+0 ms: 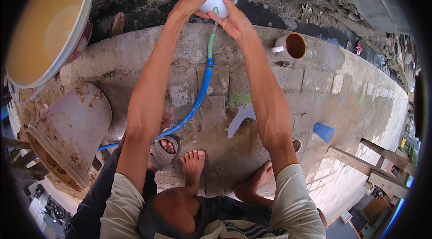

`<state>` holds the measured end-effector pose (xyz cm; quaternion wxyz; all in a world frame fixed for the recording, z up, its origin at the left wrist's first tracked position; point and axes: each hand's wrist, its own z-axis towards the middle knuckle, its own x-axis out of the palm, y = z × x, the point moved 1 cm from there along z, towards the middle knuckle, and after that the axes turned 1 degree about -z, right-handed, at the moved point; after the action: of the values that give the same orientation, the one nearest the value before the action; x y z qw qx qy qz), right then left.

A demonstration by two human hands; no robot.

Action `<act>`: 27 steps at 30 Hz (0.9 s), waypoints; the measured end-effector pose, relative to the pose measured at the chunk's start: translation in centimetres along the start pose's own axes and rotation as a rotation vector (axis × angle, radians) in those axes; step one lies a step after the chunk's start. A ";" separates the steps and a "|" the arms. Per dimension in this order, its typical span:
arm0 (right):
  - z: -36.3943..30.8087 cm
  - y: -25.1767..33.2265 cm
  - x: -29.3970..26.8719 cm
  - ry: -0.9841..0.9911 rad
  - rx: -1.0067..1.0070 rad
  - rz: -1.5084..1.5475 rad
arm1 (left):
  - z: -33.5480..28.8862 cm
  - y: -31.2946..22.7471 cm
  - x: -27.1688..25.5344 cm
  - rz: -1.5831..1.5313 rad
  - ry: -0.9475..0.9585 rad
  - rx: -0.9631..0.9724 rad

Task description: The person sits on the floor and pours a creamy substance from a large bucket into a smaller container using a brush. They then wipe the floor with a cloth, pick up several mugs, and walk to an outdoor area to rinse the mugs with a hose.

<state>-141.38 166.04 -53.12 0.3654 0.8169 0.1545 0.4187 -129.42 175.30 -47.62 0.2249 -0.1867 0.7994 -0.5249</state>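
Observation:
Out over the dark gutter, both my hands hold a white mug (pixel 212 5) with a small green print, tipped on its side. My left hand (pixel 192 1) wraps around the mug's far-left side and base. On the other side, my right hand (pixel 233 20) grips near the handle and rim, its thumb up by the handle. Just below, a blue hose (pixel 202 90) with a green end piece (pixel 211 46) points up at the mug, and a thin stream of water (pixel 215 26) comes out of it. The mug's inside is mostly hidden.
A large bucket of cloudy yellowish water (pixel 49 18) stands at far left, above a dirty grey bucket (pixel 74 126) lying tilted. To the right are a mug with a brown inside (pixel 283 43), a blue plastic cup (pixel 324 132) and a wooden bench (pixel 360 167). The gutter (pixel 258 11) runs along the pavement edge.

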 end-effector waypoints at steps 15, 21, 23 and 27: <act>-3.7 5.2 0.5 0.238 -0.558 -1.097 | 0.5 -1.9 1.2 -0.306 -0.119 -0.052; -5.6 11.0 -0.4 0.021 -0.027 -0.466 | -3.9 -4.4 5.5 -0.129 -0.425 0.272; -6.3 13.7 -5.9 -0.109 -0.092 -0.603 | -6.5 -7.9 9.8 0.197 -0.641 0.573; -7.5 15.9 -8.5 0.169 -0.396 -1.010 | -8.9 -9.0 9.7 0.547 -0.811 0.825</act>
<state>-153.35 153.91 -43.58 0.6542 0.5203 0.4742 0.2765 -141.86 173.40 -37.84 0.6887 -0.0579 0.4016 -0.6009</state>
